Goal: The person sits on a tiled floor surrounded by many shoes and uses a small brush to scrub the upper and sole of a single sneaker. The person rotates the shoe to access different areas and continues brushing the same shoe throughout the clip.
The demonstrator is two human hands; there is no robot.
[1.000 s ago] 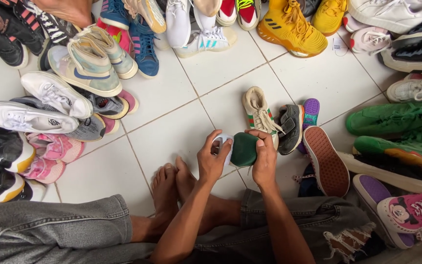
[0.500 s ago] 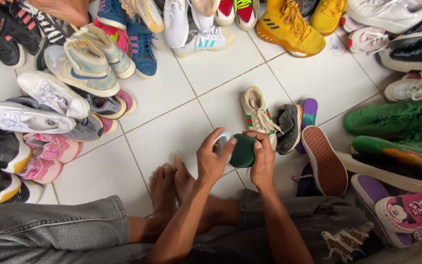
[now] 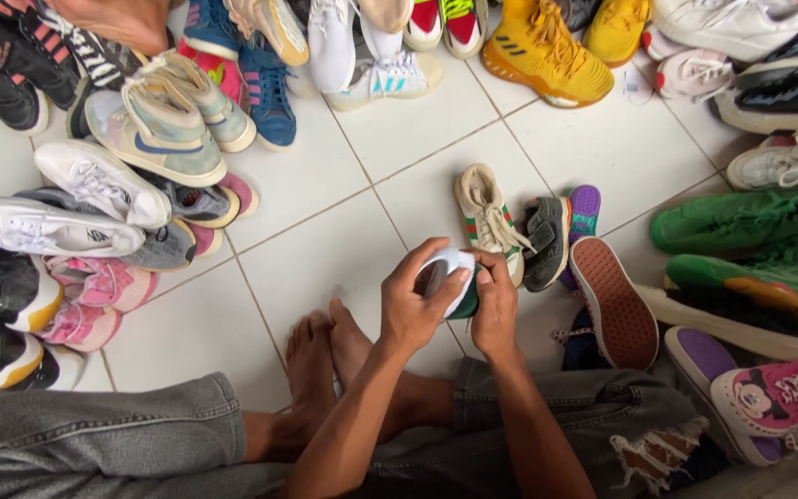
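Fingers have rubbed the white cloth rightward across the green shoe.

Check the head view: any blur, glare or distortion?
Head view: light soft and even, weak shadows under the shoes; faint sheen on the floor tiles, no harsh glare. Left hand, right hand and the small shoe slightly soft; grout lines bow toward the edges.

White tiled floor with grey grout lines, ringed by shoes lying on it: a yellow high-top at the top, green sneakers at the right, white and pastel trainers heaped at the left. Near the middle, a cream shoe with green and red stripes beside a small grey shoe and an upturned brown sole. Bare feet resting on a tile just below.
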